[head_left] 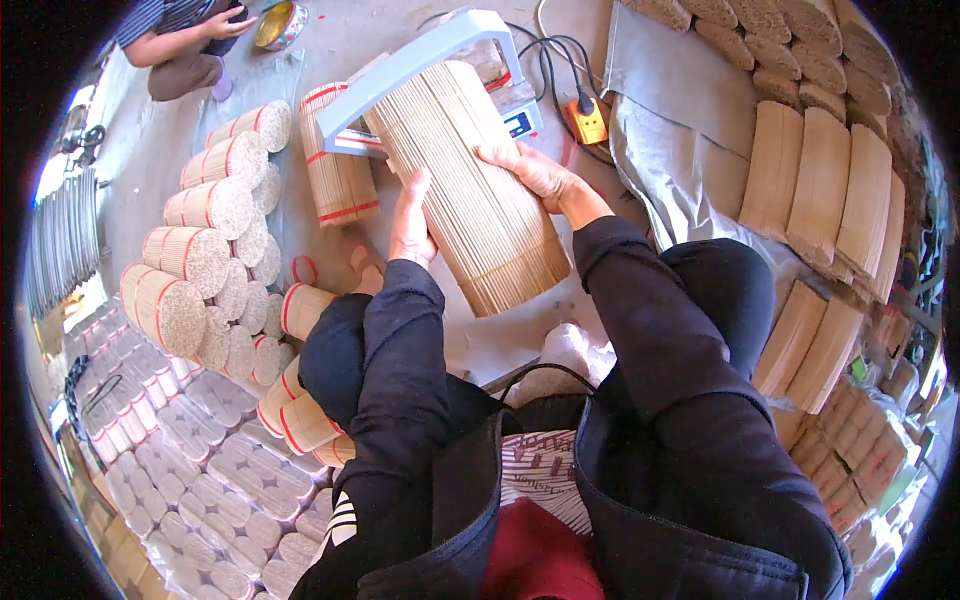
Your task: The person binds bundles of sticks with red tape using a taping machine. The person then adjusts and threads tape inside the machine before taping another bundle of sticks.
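Item: large bundle of thin pale sticks (478, 190), cylindrical, loose-ended, lying tilted with its far end at 11 o'clock and its near, fanned end at 5 o'clock, just above your knees. You hold it between both palms, probably because nothing visible binds it at this end and the sticks would spread if let go.

Left hand (411, 218): flat along the bundle's left flank, fingers pointing up toward 12 o'clock, palm pressed in. Grip is a wide open-palm clasp on the bundle, not a wrap. Forearm rises straight from the lower edge, sleeve dark.

Right hand (533, 170): draped over the bundle's right upper side, fingers curled across the sticks toward 10 o'clock, wrist bent inward. Grip is likewise holding the bundle, pressing it against the left palm.

Fixture: pale blue arched frame (420, 60) of a machine at 12 o'clock; the bundle's far end sits under the arch. Whether it touches cannot be told.

Adjacent stock: a banded bundle (335, 160) with red ties stands just beside, at 10 o'clock. Rows of tied bundles (205, 255) are stacked at 9 o'clock, ends facing you. Curved stacked sheaves (820, 185) lie at 2 o'clock.

Other: an orange plug block (588, 122) at 1 o'clock; another person's hand (228, 22) at 11 o'clock, well apart.
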Tool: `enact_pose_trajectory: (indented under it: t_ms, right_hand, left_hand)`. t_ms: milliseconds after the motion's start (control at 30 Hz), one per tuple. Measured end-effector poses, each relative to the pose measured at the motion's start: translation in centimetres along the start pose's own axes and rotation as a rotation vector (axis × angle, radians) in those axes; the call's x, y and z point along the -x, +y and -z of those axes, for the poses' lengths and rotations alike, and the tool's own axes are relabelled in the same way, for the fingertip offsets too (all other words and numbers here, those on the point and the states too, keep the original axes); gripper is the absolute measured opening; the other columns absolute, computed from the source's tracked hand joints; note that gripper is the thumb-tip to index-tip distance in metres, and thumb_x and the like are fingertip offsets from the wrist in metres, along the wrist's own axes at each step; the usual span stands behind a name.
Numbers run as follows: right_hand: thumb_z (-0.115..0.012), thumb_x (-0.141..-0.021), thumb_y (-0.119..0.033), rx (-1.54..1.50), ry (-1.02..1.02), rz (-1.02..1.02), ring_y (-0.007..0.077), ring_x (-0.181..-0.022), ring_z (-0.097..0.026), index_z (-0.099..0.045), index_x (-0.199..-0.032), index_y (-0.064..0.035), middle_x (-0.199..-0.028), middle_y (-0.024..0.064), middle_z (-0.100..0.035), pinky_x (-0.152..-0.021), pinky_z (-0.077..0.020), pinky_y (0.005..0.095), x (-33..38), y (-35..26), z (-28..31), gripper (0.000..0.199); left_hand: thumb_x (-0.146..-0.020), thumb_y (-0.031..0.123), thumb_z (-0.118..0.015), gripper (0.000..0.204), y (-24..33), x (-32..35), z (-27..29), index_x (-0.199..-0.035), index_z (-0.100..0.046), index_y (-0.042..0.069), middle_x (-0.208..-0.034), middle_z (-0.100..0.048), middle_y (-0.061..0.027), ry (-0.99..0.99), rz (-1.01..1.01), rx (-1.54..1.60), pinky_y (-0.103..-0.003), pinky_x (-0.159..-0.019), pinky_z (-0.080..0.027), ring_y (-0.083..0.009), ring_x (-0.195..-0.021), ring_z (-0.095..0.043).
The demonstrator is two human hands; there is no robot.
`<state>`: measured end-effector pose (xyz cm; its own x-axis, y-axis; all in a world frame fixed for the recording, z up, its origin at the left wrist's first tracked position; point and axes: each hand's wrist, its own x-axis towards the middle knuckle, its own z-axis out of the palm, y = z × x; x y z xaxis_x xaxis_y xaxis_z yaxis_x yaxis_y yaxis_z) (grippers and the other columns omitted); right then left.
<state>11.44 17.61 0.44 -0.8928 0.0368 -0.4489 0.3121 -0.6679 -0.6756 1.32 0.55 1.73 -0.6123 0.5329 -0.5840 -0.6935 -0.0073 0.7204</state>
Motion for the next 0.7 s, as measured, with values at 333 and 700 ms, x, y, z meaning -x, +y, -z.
enact_pose_trajectory:
  t_ms: [333,700]
  right_hand:
    - [-0.07,-0.071,-0.053,-0.003,0.032,-0.064,0.0203,-0.106,-0.055,-0.036,-0.133,-0.0033,-0.121,0.0126,-0.053,-0.089,-0.0458,0.0346,0.4,0.5,0.1,0.086]
    - [-0.065,-0.073,-0.058,0.049,0.057,-0.111,0.0201,-0.111,-0.052,-0.033,-0.136,-0.0036,-0.126,0.0122,-0.05,-0.093,-0.0416,0.0328,1.1,0.2,-0.1,0.089]
  left_hand:
    - [-0.08,0.038,-0.066,0.065,-1.0,-1.1,1.3,-0.128,-0.042,0.001,-0.121,-0.051,-0.01,-0.049,0.021,0.034,-0.036,-0.095,-0.04,-0.0221,-0.11,-0.05]
    - [-0.079,0.036,-0.067,0.062,-0.4,-0.9,0.5,-0.125,-0.044,0.002,-0.117,-0.054,-0.0077,-0.068,0.01,0.014,-0.035,-0.092,-0.041,-0.0191,-0.106,-0.052]
